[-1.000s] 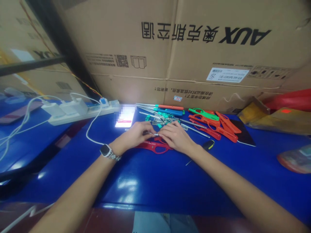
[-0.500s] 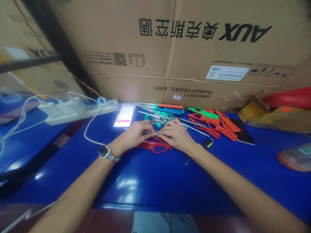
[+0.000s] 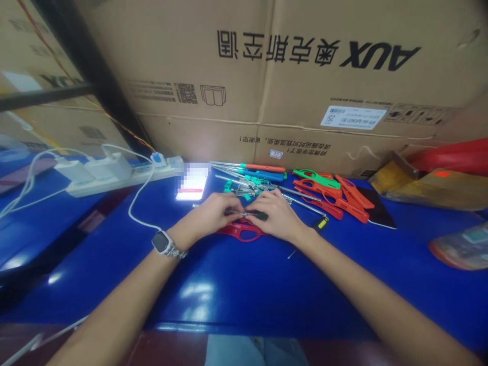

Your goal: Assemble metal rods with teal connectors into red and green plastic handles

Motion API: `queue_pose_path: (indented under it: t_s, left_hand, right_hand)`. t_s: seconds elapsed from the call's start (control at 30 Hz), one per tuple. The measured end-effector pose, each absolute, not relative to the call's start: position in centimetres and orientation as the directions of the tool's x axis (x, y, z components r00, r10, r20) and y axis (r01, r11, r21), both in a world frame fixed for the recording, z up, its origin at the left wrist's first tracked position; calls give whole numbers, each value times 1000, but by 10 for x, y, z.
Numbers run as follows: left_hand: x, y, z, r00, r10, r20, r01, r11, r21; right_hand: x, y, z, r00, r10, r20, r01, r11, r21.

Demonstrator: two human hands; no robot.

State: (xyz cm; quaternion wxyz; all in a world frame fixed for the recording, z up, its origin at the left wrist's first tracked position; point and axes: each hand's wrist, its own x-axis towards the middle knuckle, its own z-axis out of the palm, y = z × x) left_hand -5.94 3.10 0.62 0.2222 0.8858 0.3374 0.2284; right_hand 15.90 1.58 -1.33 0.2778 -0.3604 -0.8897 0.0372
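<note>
My left hand [image 3: 214, 215] pinches one end of a small metal part [image 3: 244, 214]. The fingers of my right hand [image 3: 277, 212] are closed on its other side, where a dark green piece [image 3: 260, 216] shows. My fingertips hide most of this part, so its exact kind is unclear. Just below it on the blue table lies a red lighter shell [image 3: 244, 233] with an oval finger hole. Metal lighter rods with teal pieces [image 3: 247, 190] are heaped right behind my hands. A screwdriver with a black and yellow handle [image 3: 323, 222] lies beside my right wrist.
Orange and green lighter shells [image 3: 318, 179] lie at the right, over a dark tablet [image 3: 383, 213]. A lit phone [image 3: 193, 184] and a white power strip [image 3: 141, 175] with cables are at the left. A large cardboard box [image 3: 183, 46] stands behind. A clear container [image 3: 459, 249] sits far right.
The dark green piece shows more plainly at my right fingers, and the metal part is turned slightly. Both hands stay almost in place; the whole view has shifted a little.
</note>
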Motion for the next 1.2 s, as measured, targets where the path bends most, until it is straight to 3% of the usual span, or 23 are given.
queue_pose_path:
  t_s: [0.23,0.57,0.8,1.2]
  left_hand:
    - [-54,25,4,693,687,217,540,-695,476]
    - [-53,30,-4,629,726,278,568,-673,473]
    - [-56,42,-14,645,700,306,527,-698,486]
    - [-57,39,-9,686,679,261,566,-724,395]
  right_hand:
    - [165,9,-9,-558,728,397,630,684,-369]
    - [155,20,-20,-561,710,426,640,698,-320]
    - [152,26,-22,-552,702,450,585,710,-392]
    - [154,26,-19,-550,686,476,577,724,-377]
